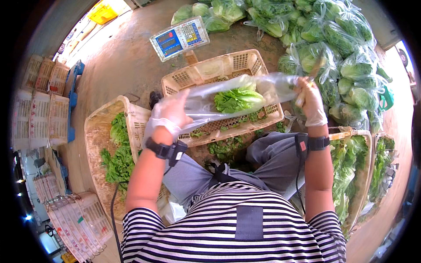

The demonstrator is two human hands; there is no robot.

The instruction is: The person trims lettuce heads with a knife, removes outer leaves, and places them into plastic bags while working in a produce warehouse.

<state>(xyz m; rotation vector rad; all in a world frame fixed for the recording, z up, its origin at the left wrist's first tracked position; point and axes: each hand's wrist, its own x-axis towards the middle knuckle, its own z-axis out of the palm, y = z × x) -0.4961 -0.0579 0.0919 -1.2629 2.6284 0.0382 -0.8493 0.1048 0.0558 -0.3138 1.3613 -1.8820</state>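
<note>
Both gloved hands, left hand [172, 115] and right hand [310, 104], have fingers clamped on a clear plastic bag [206, 101] with lettuce [237, 99] inside, above a beige crate [218, 70].

We see green lettuce [237, 99] in a clear bag [206, 103], a cream crate [210, 70], and our black-and-white striped shirt [210, 228].
</note>
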